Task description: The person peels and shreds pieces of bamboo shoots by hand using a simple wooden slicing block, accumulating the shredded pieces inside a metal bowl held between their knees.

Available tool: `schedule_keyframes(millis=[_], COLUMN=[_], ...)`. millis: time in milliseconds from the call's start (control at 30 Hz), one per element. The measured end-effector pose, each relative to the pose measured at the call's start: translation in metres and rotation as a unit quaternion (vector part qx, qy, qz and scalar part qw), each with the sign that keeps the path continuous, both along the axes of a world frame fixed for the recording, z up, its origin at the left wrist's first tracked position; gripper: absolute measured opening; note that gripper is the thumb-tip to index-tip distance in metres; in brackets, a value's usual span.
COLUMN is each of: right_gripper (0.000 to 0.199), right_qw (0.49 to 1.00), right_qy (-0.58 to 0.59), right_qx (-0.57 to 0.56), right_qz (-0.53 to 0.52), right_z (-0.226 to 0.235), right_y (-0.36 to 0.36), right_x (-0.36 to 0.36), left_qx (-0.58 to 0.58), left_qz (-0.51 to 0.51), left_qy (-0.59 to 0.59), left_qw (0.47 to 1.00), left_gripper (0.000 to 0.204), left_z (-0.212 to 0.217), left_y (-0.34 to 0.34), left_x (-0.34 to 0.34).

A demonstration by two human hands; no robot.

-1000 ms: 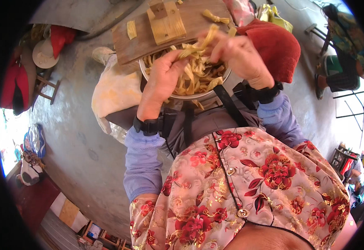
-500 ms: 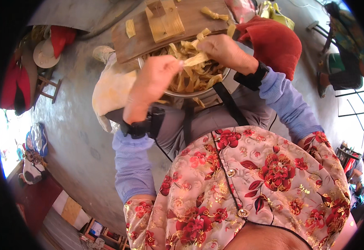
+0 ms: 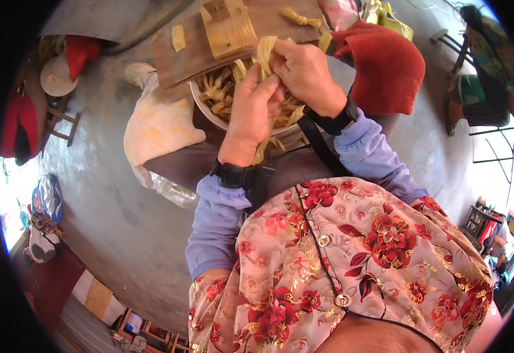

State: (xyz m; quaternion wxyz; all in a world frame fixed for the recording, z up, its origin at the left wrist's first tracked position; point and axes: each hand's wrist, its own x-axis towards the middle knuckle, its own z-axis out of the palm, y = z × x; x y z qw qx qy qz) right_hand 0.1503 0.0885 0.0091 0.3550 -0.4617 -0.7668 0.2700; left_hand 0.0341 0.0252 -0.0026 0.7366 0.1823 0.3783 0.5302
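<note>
My left hand (image 3: 251, 112) and my right hand (image 3: 311, 76) are together over a metal basin (image 3: 203, 114) on my lap. Both have their fingers closed on one soft yellow strip (image 3: 265, 52). Its upper end loops above my fingers, and a tail hangs below my left hand; the part between the fingertips is hidden. Many similar yellow strips (image 3: 214, 93), some of them knotted, fill the basin. Past it lies a wooden board (image 3: 177, 63) carrying a pale wood block (image 3: 227, 34), a knotted strip (image 3: 301, 18) and a short piece (image 3: 178, 37).
A red cushion (image 3: 386, 67) sits right of the basin. Pale cloth (image 3: 157, 128) covers my left knee, with a clear plastic bag (image 3: 174, 189) under it. Another person (image 3: 485, 70) is at the far right near a green bucket (image 3: 473, 89). A small stool (image 3: 64, 125) stands left.
My hands were apart over the basin with a strip stretched between them. They have come together, the left moving up and right, and the strip is now looped upward at the fingers.
</note>
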Motion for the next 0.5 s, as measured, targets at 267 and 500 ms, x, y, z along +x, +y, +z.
schedule_keyframes(millis=[267,500], right_gripper=[0.018,0.022], right_qw=[0.995,0.682], right_qy=[-0.089,0.333], right_qx=[0.041,-0.651], right_qz=[0.024,0.022], right_z=[-0.018,-0.030], right_y=[-0.005,-0.019], right_x=[0.015,0.013], left_qx=[0.112,0.337], left_qz=[-0.033,0.017], left_qy=[0.454,0.612], left_qw=[0.883,0.715], left_gripper=[0.004,0.034], left_z=[-0.014,-0.030], left_y=[-0.001,0.004], left_x=[-0.023,-0.026])
